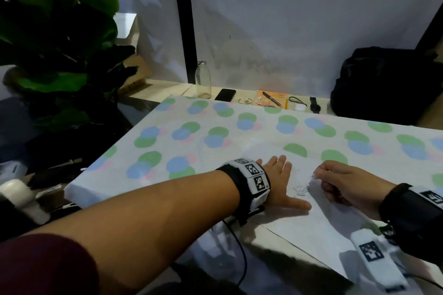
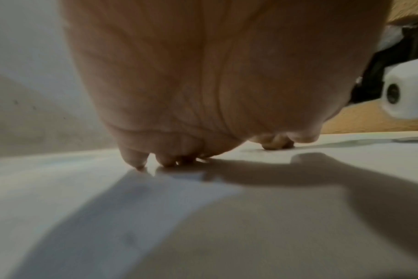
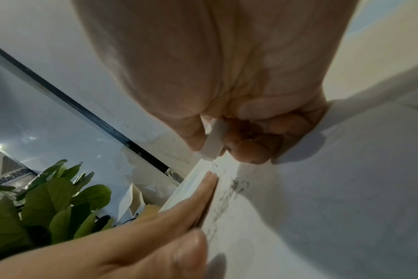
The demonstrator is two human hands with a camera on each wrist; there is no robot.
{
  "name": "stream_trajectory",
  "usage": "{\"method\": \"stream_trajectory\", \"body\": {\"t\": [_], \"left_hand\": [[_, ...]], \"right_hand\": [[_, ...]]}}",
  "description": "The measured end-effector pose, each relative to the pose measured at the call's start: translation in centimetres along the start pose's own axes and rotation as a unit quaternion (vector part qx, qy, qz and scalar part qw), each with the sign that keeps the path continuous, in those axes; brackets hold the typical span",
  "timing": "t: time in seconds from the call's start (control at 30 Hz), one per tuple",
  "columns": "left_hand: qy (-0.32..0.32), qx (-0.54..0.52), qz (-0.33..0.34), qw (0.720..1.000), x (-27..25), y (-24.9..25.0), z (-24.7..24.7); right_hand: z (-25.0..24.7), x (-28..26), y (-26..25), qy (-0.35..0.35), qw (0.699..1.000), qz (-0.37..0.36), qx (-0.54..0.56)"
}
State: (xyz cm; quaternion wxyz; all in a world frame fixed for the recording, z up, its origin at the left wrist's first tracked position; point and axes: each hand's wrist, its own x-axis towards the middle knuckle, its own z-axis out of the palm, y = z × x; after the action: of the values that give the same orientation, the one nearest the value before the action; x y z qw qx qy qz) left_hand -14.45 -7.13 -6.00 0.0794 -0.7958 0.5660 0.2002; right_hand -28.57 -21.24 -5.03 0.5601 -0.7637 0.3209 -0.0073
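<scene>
A white sheet of paper (image 1: 323,230) lies on the dotted table cover (image 1: 215,132). My left hand (image 1: 280,179) rests flat on the sheet's left part, fingers straight and thumb spread toward the right. My right hand (image 1: 340,182) pinches a small white eraser (image 3: 214,139) between thumb and curled fingers, its tip down on the paper. Grey smudges and crumbs (image 1: 299,189) lie between the two hands, and the smudges (image 3: 227,200) run alongside the left hand (image 3: 167,217) in the right wrist view. The left wrist view shows the left palm (image 2: 203,85) pressed down.
Along the table's far edge stand a glass bottle (image 1: 203,82), a black phone (image 1: 225,94), a pen (image 1: 271,98), a small white case (image 1: 299,107) and a watch (image 1: 314,104). A black bag (image 1: 383,84) sits far right. A leafy plant (image 1: 60,43) fills the left.
</scene>
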Motion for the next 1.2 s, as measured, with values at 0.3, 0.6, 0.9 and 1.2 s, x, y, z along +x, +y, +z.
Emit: {"method": "stream_trajectory", "body": {"t": [0.3,0.6,0.9,1.2], "left_hand": [[0.0,0.001,0.045,0.999,-0.8,1.3,-1.4],[-0.047,-0.02,0.149,0.987,-3.3,3.3,-0.7],[0.024,0.012,-0.046,0.999,-4.2,-9.1,-4.0],[0.001,0.035,-0.005,0.999,-5.0,-11.0,-2.6]], "right_hand": [[0.2,-0.3,-0.3,0.017,0.999,0.017,0.034],[0.6,-0.5,-0.2,0.026,0.999,0.008,0.029],[0.6,-0.3,0.2,0.024,1.0,0.004,-0.01],[0.1,0.2,1.0,0.018,0.994,-0.013,-0.11]]}}
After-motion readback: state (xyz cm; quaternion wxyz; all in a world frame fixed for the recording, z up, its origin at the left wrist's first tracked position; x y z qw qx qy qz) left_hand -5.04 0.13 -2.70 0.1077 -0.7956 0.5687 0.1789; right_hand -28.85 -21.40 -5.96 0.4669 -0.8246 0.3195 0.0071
